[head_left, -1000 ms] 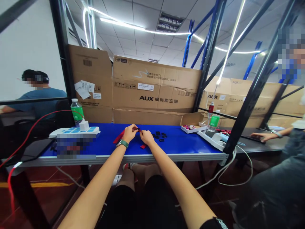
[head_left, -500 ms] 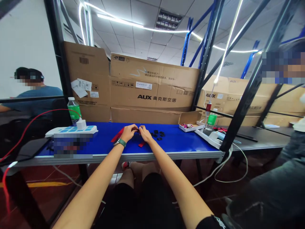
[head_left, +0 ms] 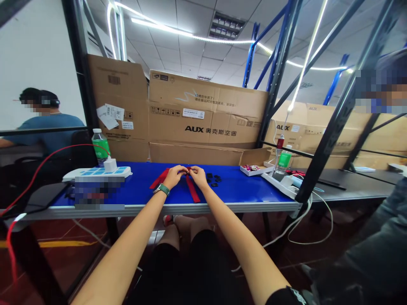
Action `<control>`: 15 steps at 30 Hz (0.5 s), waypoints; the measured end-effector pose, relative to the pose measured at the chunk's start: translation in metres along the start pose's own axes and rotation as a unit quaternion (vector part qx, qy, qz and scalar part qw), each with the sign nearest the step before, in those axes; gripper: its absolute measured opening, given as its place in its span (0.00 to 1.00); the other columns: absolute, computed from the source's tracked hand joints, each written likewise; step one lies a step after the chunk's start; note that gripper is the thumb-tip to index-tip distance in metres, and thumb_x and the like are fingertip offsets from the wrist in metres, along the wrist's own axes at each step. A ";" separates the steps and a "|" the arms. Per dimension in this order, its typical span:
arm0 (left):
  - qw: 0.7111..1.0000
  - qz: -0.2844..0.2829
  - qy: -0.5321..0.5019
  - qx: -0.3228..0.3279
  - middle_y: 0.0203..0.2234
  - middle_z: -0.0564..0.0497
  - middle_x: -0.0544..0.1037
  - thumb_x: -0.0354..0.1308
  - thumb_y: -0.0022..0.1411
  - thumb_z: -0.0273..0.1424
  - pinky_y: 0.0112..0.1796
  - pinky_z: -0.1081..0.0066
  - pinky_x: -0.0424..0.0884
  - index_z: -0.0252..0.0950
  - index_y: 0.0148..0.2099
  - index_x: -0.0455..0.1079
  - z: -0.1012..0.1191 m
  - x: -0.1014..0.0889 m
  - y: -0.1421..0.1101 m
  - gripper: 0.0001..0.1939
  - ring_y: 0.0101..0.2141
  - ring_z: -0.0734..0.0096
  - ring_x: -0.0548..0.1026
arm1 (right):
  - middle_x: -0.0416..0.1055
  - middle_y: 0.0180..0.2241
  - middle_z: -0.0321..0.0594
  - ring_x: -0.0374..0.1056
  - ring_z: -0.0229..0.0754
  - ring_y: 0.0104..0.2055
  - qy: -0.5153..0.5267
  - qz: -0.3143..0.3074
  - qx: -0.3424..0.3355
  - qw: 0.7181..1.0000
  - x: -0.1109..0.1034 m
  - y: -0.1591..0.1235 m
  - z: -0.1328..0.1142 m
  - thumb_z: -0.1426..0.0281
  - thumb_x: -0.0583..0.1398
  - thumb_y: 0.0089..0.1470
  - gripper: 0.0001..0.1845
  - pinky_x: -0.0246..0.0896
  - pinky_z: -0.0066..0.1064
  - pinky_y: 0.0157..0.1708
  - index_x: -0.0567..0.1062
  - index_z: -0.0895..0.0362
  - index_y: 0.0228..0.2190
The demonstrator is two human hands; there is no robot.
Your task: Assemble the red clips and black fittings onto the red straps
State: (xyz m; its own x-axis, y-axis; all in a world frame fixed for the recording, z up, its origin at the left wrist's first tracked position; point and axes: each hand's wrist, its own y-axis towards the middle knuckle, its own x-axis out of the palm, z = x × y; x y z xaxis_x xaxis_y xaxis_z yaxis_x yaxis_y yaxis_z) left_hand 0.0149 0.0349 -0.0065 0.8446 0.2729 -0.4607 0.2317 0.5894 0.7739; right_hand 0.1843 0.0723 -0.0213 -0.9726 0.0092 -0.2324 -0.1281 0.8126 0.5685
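Mid-frame, your left hand (head_left: 174, 176) and right hand (head_left: 197, 174) pinch a dark piece (head_left: 188, 172); more red strap (head_left: 193, 192) now shows, apparently pulled through.

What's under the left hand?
Red strap and blue tabletop show beside the left hand; whatever lies directly beneath its palm and fingers is covered, so can't tell.

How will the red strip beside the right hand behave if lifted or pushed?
The red strip is probably floppy: it looks thin and ribbon-like. Likely light too, being so narrow. Rolling seems unlikely given its flat shape, though it might slide if pushed, since the blue tabletop looks smooth.
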 end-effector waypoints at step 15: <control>0.999 0.031 -0.013 -0.040 0.32 0.50 0.81 0.59 0.61 0.26 0.40 0.69 0.74 0.36 0.38 0.74 0.005 -0.004 0.000 0.04 0.34 0.68 0.78 | 0.80 0.35 0.39 0.76 0.41 0.31 -0.147 -0.066 -0.078 0.984 -0.003 -0.009 -0.012 0.76 0.56 0.56 0.15 0.71 0.29 0.34 0.82 0.55 0.38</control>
State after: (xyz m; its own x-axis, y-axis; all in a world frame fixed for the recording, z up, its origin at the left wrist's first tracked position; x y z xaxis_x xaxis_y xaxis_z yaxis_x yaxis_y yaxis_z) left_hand 0.0141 0.0298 -0.0019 0.8691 0.2913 -0.3998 0.1398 0.6307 0.7634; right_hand 0.1856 0.0584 -0.0163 -0.8502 0.0954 -0.5178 -0.3005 0.7196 0.6260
